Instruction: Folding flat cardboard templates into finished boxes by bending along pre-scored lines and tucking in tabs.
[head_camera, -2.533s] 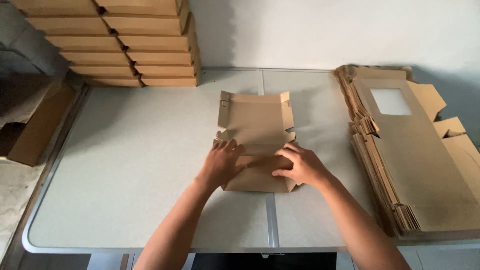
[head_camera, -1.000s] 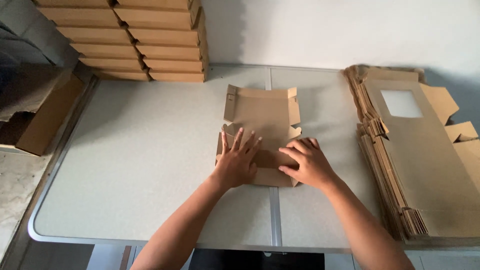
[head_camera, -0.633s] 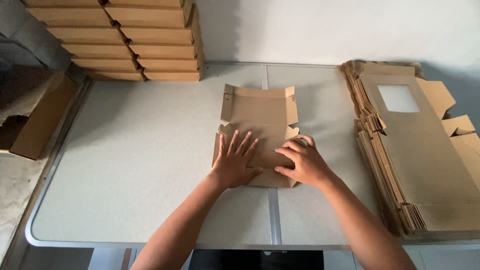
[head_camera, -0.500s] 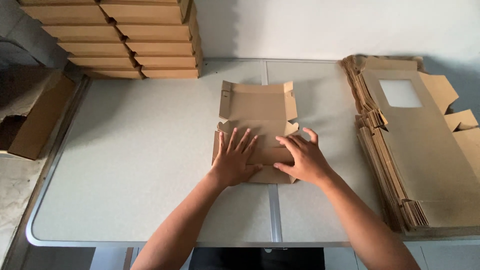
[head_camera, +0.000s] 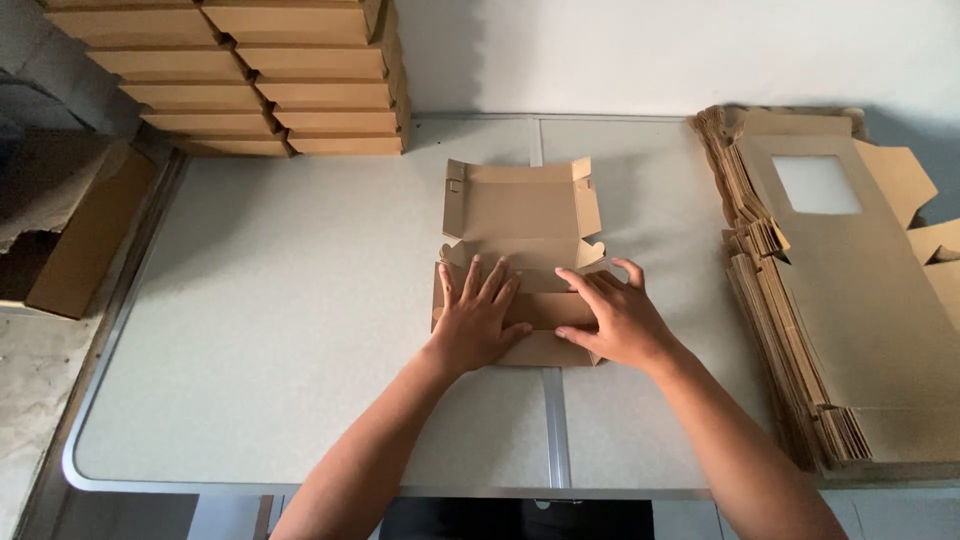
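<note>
— Cardboard, plain brown: a box blank (head_camera: 520, 255) lies near the middle of the table (head_camera: 280, 330), over the seam that runs front to back. How does it look?

— Partly folded. The far panel lies open and nearly flat, with small side flaps turned up at its two far corners and notched tabs where it meets the near part. The near part is doubled over into a low band.

— And the hands?

— Left hand (head_camera: 478, 318) lies flat on the near band, fingers spread and pressed down, gripping nothing. Right hand (head_camera: 615, 318) rests beside it on the band's right end, fingers stretched out and laid on the card, not curled around anything.

— What else is around?

— A pile of flat blanks (head_camera: 860, 310) at the right edge, the top one with a pale window. Finished boxes (head_camera: 250, 75) stacked in two columns at the far left corner, well apart from the hands.
</note>
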